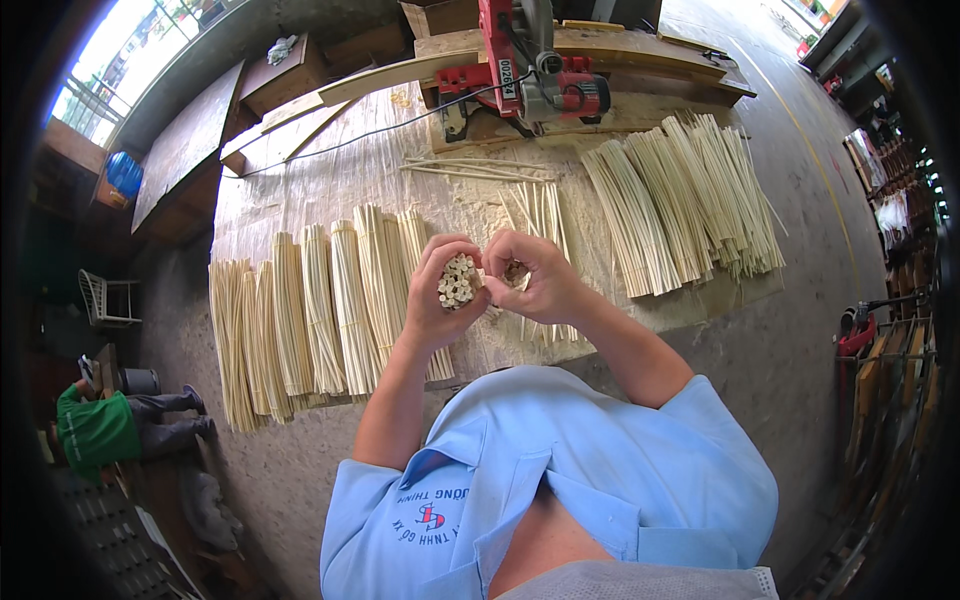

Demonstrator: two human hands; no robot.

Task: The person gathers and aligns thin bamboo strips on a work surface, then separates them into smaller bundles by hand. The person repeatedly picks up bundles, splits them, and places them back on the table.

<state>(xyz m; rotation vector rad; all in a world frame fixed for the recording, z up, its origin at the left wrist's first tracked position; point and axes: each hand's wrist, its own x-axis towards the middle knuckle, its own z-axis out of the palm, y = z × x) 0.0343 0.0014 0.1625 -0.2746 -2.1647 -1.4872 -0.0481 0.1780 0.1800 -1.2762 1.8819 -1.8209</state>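
Grasping a round bundle of slim, pale wooden sticks (459, 281) above a broad, light-topped wooden worktable (290, 205).
The left hand (427, 298) wraps the bundle, cut ends facing up; the right hand (548, 283) curls into a loose ring just beside it, though I cannot tell whether it holds anything. Similar pale stick bundles (352, 300) lie leftward, near a red-and-grey power saw (572, 96) beyond.

Curled hands (548, 283) close together, forearms (638, 348) bare
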